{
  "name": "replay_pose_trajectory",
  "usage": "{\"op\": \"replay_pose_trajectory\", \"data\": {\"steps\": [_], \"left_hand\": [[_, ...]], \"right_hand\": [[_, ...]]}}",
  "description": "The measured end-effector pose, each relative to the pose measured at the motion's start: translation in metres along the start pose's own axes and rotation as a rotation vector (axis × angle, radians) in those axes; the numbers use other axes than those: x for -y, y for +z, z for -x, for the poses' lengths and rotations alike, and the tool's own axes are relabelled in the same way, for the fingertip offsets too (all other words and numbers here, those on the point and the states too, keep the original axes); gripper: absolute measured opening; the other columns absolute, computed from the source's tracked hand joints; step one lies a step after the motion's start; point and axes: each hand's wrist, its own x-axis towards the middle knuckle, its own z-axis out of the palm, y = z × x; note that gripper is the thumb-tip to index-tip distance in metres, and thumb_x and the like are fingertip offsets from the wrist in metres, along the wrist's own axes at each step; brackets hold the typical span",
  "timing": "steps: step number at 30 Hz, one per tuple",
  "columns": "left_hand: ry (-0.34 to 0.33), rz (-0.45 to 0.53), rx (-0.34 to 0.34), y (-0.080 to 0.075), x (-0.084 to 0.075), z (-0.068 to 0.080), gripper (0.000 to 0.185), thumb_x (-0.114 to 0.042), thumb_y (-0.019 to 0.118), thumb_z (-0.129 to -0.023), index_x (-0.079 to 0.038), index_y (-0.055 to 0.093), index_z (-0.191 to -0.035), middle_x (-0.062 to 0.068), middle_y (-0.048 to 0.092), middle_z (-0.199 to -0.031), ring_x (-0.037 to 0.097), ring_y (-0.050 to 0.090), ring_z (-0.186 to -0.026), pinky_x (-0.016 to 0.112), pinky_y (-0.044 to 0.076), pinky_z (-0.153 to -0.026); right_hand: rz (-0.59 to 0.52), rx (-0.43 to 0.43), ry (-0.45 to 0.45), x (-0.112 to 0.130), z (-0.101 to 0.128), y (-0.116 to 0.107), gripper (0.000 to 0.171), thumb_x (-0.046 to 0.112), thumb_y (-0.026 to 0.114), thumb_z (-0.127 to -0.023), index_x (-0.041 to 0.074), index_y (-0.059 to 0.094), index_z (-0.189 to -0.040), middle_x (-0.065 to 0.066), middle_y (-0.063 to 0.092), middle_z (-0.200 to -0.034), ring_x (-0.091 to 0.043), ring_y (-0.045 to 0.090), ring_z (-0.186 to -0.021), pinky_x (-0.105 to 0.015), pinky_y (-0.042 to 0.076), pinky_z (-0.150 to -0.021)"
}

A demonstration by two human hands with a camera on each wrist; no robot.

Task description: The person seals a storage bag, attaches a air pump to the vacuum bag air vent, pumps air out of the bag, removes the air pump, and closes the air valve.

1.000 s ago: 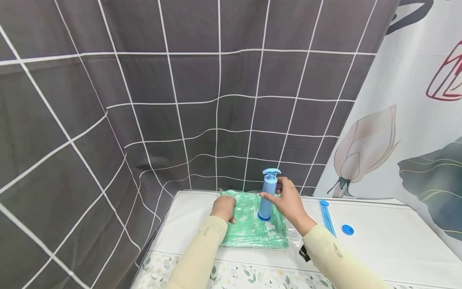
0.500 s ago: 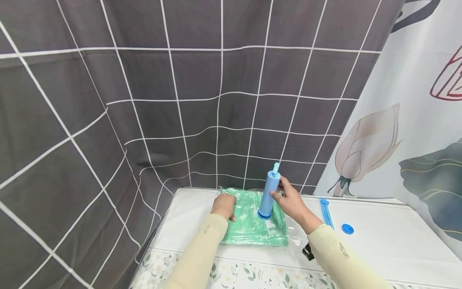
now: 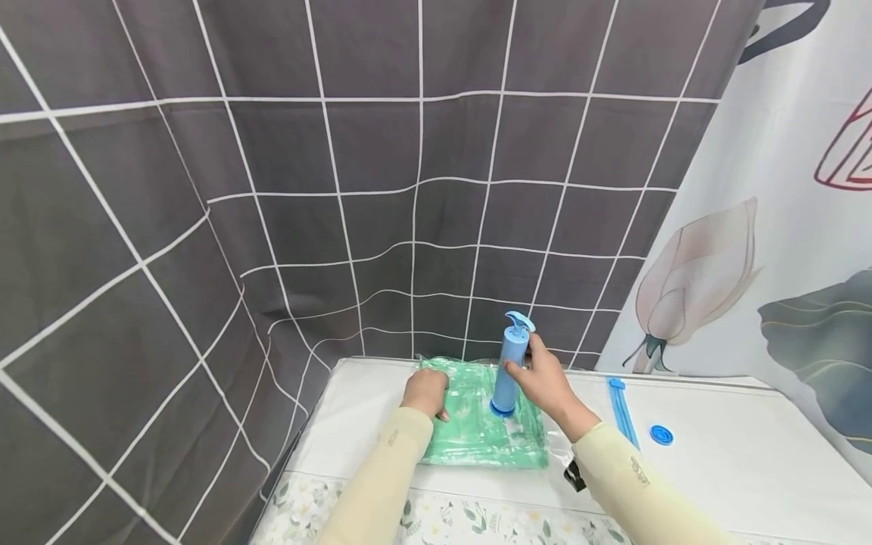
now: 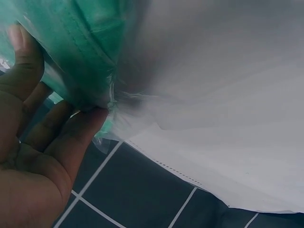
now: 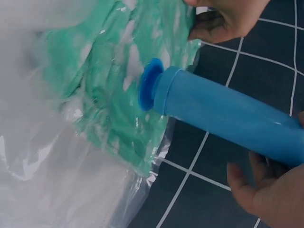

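Left hand: the left hand (image 3: 425,393) rests on the left edge of the vacuum storage bag (image 3: 477,424), fingers loosely bent and pressing down on it; the left wrist view shows fingertips (image 4: 83,126) against the crinkled clear plastic over green fabric.
Bag: a flat, glossy, transparent pouch packed with mint-green folded cloth, lying on the white table cover (image 3: 736,469) near the back edge, wrinkled where the film hugs the cloth.
Pump: a smooth blue plastic cylinder, the hand pump (image 3: 508,369), stands upright on the bag's right part, its flared round base (image 5: 151,84) seated on the plastic, a T-shaped handle on top.
Right hand: the right hand (image 3: 545,380) wraps around the pump's barrel, thumb and fingers curled on it.
Right of the bag: a thin blue sealing clip (image 3: 623,412) and a round blue valve cap (image 3: 661,434) lie apart on the cover.
Backdrop: dark grey cloth with a white grid (image 3: 341,189).
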Motion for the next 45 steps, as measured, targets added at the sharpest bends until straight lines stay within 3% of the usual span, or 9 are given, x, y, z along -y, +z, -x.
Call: {"op": "replay_pose_trajectory", "data": {"steps": [3,7,15,22,30,35,38,42,45], "left_hand": [[-0.006,-0.013,-0.02,-0.004,-0.001,-0.002,0.058,-0.027,0.096,-0.06,-0.006,0.087,-0.114,0.013,0.088,-0.113,0.03,0.081,-0.101,0.048,0.067,-0.111],[-0.005,0.007,-0.006,-0.004,-0.002,-0.002,0.061,-0.026,0.096,-0.06,-0.005,0.086,-0.117,0.014,0.087,-0.118,0.033,0.081,-0.107,0.049,0.065,-0.113],[-0.003,0.008,-0.008,0.001,-0.004,-0.004,0.062,-0.026,0.097,-0.06,-0.006,0.086,-0.118,0.014,0.087,-0.119,0.035,0.081,-0.111,0.05,0.066,-0.112],[0.001,-0.02,-0.006,0.002,-0.005,-0.006,0.059,-0.028,0.096,-0.061,-0.007,0.087,-0.115,0.012,0.088,-0.114,0.031,0.081,-0.103,0.048,0.067,-0.11],[0.007,-0.022,-0.007,0.003,-0.003,-0.007,0.063,-0.031,0.096,-0.06,-0.007,0.086,-0.117,0.011,0.088,-0.117,0.033,0.082,-0.107,0.048,0.067,-0.109],[-0.008,-0.008,-0.006,-0.005,0.005,-0.006,0.066,-0.03,0.096,-0.062,-0.006,0.085,-0.122,0.014,0.087,-0.122,0.035,0.082,-0.114,0.05,0.066,-0.112],[-0.028,-0.006,-0.001,-0.011,0.01,-0.005,0.066,-0.029,0.095,-0.063,-0.006,0.085,-0.124,0.014,0.086,-0.124,0.037,0.081,-0.117,0.051,0.065,-0.115],[-0.03,-0.015,0.001,-0.016,0.015,-0.005,0.066,-0.029,0.094,-0.064,-0.005,0.085,-0.125,0.015,0.086,-0.127,0.039,0.08,-0.121,0.052,0.064,-0.116],[-0.024,-0.017,0.002,-0.019,0.016,-0.002,0.064,-0.028,0.094,-0.065,-0.004,0.084,-0.124,0.017,0.085,-0.127,0.041,0.079,-0.121,0.053,0.063,-0.117]], "right_hand": [[-0.009,0.015,-0.004,0.001,-0.004,0.0,0.088,0.036,0.075,-0.108,-0.005,0.03,-0.172,-0.038,0.054,-0.166,-0.055,0.057,-0.154,-0.071,0.052,-0.125],[0.05,-0.037,-0.003,0.002,-0.006,0.001,0.091,0.042,0.086,-0.102,-0.006,0.043,-0.165,-0.038,0.057,-0.16,-0.056,0.06,-0.149,-0.072,0.053,-0.122],[0.013,-0.012,0.012,-0.002,-0.002,-0.001,0.076,0.021,0.077,-0.105,-0.009,0.037,-0.161,-0.041,0.063,-0.154,-0.057,0.067,-0.14,-0.069,0.059,-0.116],[0.066,0.011,0.031,-0.005,-0.002,0.005,0.08,0.031,0.085,-0.101,-0.011,0.041,-0.154,-0.039,0.067,-0.145,-0.056,0.07,-0.134,-0.07,0.061,-0.112],[0.077,-0.009,-0.001,-0.006,0.001,-0.005,0.073,0.017,0.08,-0.104,-0.016,0.04,-0.155,-0.043,0.067,-0.142,-0.056,0.072,-0.129,-0.068,0.062,-0.109],[0.011,-0.073,-0.014,-0.007,0.0,-0.047,0.081,0.019,0.079,-0.105,-0.015,0.033,-0.163,-0.044,0.062,-0.15,-0.058,0.069,-0.134,-0.069,0.061,-0.114],[0.071,-0.119,0.01,-0.024,0.003,-0.088,0.083,0.027,0.077,-0.107,-0.015,0.034,-0.164,-0.046,0.059,-0.153,-0.06,0.069,-0.134,-0.07,0.062,-0.112],[0.259,-0.173,0.07,-0.075,0.018,-0.148,0.082,0.034,0.073,-0.107,-0.018,0.04,-0.161,-0.049,0.058,-0.151,-0.065,0.068,-0.128,-0.073,0.063,-0.102],[0.384,-0.128,0.147,-0.123,0.034,-0.187,0.081,0.034,0.074,-0.104,-0.022,0.044,-0.154,-0.051,0.062,-0.141,-0.065,0.072,-0.113,-0.073,0.065,-0.09]]}}
